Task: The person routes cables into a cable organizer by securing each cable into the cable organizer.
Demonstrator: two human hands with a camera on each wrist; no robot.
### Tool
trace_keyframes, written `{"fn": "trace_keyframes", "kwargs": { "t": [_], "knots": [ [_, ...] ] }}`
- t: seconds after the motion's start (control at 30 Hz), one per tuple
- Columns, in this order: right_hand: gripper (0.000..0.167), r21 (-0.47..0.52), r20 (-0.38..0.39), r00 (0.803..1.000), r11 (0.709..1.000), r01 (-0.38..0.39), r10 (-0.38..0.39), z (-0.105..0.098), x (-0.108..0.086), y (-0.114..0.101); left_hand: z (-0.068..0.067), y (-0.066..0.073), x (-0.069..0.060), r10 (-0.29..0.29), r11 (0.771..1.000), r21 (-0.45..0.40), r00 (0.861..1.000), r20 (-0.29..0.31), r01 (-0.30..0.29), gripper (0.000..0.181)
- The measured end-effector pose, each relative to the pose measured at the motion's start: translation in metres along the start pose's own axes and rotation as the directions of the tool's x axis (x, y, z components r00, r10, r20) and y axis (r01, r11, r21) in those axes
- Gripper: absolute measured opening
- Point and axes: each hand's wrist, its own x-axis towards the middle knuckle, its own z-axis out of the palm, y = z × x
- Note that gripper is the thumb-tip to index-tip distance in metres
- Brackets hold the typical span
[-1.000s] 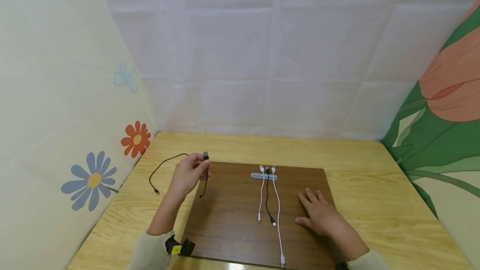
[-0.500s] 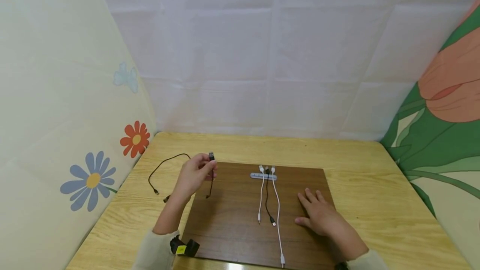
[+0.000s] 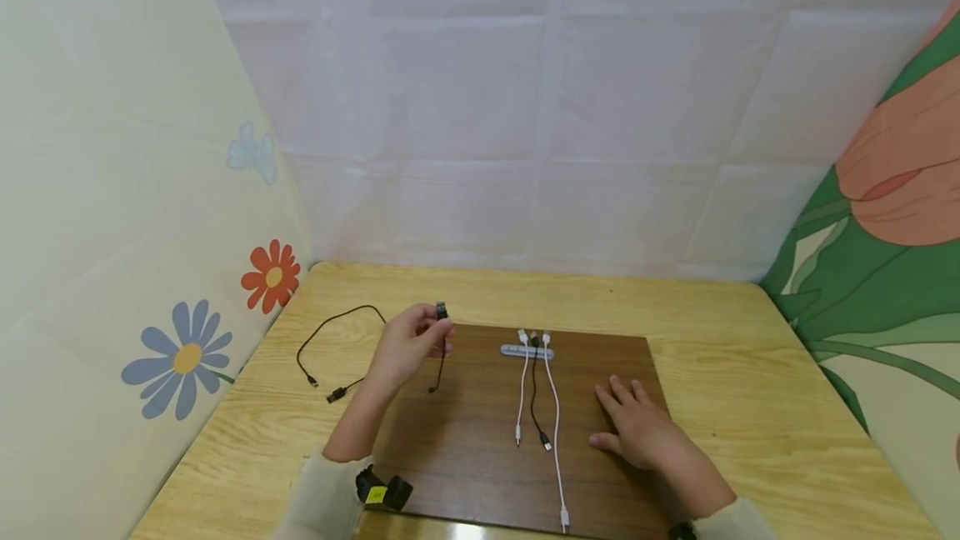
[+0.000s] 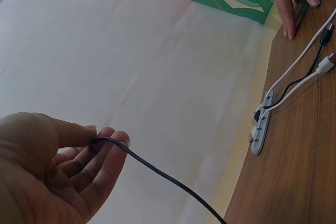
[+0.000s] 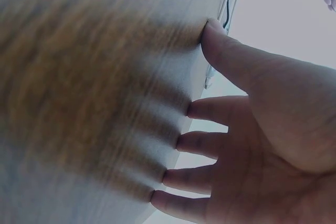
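Observation:
Above the left part of a brown wooden board (image 3: 480, 465), my left hand (image 3: 408, 344) pinches a short black USB cable (image 4: 168, 177) close to its USB-A plug (image 3: 441, 309). The cable's other end hangs down over the board. With fingers spread, my right hand (image 3: 637, 427) rests its fingertips on the board's right side. Between the hands, a light grey cable clip strip (image 3: 514, 351) sits near the board's far edge. Two white cables (image 3: 558, 440) and a black cable (image 3: 534, 398) run through it, their loose ends lying toward me.
Another black cable (image 3: 322, 326) lies curved on the light wooden table (image 3: 720, 373), left of the board; its USB plug (image 3: 337, 394) shows beside my left forearm. A white cloth backdrop (image 3: 450, 107) stands behind the table, with patterned panels at both sides.
My left hand has moved right with the black USB cable, farther over the board. The plug of the loose cable has come into view behind the forearm. My right hand has stayed put.

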Motion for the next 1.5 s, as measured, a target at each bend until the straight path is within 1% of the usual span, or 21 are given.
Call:
{"fn": "trace_keyframes", "kwargs": {
  "t": [0.17, 0.3, 0.53, 0.63, 0.8, 0.93, 1.03, 1.1, 1.13, 1.23, 1.33, 1.4, 1.43, 1.5],
  "knots": [
    [0.082, 0.001, -0.002, 1.0, 1.0, 0.006, -0.006, -0.001, 0.001, 0.0, 0.006, 0.002, 0.003, -0.007, 1.0, -0.003, 1.0, 0.017, 0.007, 0.014],
    [0.082, 0.002, -0.003, 1.0, 1.0, 0.008, -0.008, -0.003, 0.001, 0.0, 0.011, 0.003, 0.004, 0.009, 1.0, -0.007, 1.0, 0.016, -0.009, 0.014],
    [0.082, 0.0, 0.004, 1.0, 1.0, -0.006, 0.006, -0.005, 0.002, 0.0, 0.016, 0.007, 0.004, 0.023, 0.998, -0.055, 0.999, 0.032, -0.021, 0.015],
    [0.082, -0.003, -0.004, 1.0, 1.0, 0.002, -0.002, -0.005, 0.002, 0.001, 0.018, 0.008, 0.005, 0.029, 0.998, -0.051, 0.999, 0.035, -0.027, 0.015],
    [0.081, 0.0, -0.013, 1.0, 1.0, 0.011, -0.011, -0.005, -0.001, 0.001, 0.022, 0.01, 0.007, 0.038, 0.999, -0.041, 0.997, 0.061, -0.035, 0.015],
    [0.082, 0.005, -0.012, 1.0, 1.0, 0.006, -0.006, -0.008, 0.0, -0.001, 0.026, 0.014, 0.008, 0.038, 0.998, -0.045, 0.996, 0.078, -0.035, 0.015],
    [0.08, -0.006, -0.015, 1.0, 1.0, 0.0, 0.0, -0.011, 0.0, -0.003, 0.03, 0.019, 0.008, 0.038, 0.999, -0.029, 0.995, 0.095, -0.035, 0.016],
    [0.076, -0.013, -0.033, 0.999, 1.0, 0.005, -0.005, -0.013, 0.001, -0.006, 0.033, 0.022, 0.008, 0.027, 1.0, -0.015, 0.994, 0.109, -0.026, 0.016],
    [0.075, -0.015, -0.054, 0.998, 1.0, 0.016, -0.017, -0.013, 0.001, -0.008, 0.034, 0.023, 0.008, 0.022, 1.0, -0.004, 0.993, 0.113, -0.021, 0.016],
    [0.066, 0.009, -0.144, 0.987, 0.997, 0.077, -0.075, -0.015, 0.006, -0.017, 0.037, 0.026, 0.008, 0.018, 1.0, 0.003, 0.993, 0.117, -0.019, 0.016],
    [0.057, 0.083, -0.239, 0.96, 0.982, 0.172, -0.148, -0.015, 0.013, -0.035, 0.041, 0.029, 0.01, 0.041, 0.999, -0.02, 0.991, 0.128, -0.038, 0.016],
    [0.05, 0.153, -0.287, 0.94, 0.96, 0.234, -0.184, -0.015, 0.018, -0.049, 0.044, 0.031, 0.012, 0.045, 0.998, -0.044, 0.99, 0.136, -0.04, 0.015],
    [0.047, 0.188, -0.31, 0.929, 0.944, 0.27, -0.204, -0.015, 0.02, -0.056, 0.045, 0.033, 0.012, 0.045, 0.998, -0.053, 0.989, 0.141, -0.038, 0.015],
    [0.041, 0.268, -0.345, 0.91, 0.904, 0.332, -0.232, -0.014, 0.023, -0.069, 0.048, 0.036, 0.013, 0.047, 0.997, -0.06, 0.988, 0.146, -0.039, 0.014]
  ]
}}
